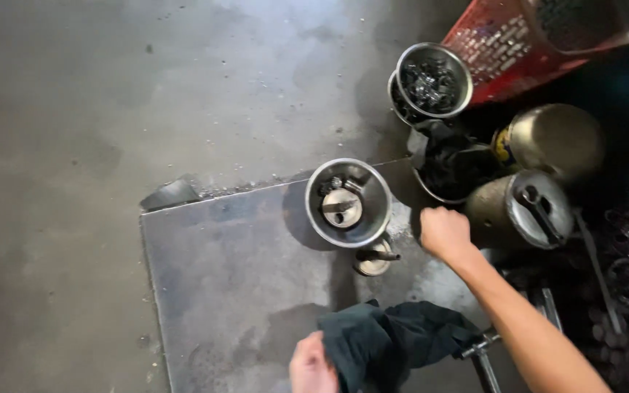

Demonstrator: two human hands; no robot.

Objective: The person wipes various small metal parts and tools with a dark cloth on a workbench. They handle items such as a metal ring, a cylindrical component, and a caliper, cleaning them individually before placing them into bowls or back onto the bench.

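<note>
Right hand [443, 233], closed in a fist with nothing visibly held, hovers near the metal plate's [220, 247] far right corner. The steel bowl [349, 202] lies just to its left, nearer than to the left hand [311, 367], which grips a dark cloth [384, 342] at the near edge.

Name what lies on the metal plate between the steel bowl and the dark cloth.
In the head view, a small round metal part with a short peg lies just below the steel bowl; beyond it, bare metal plate reaches the dark cloth.
</note>
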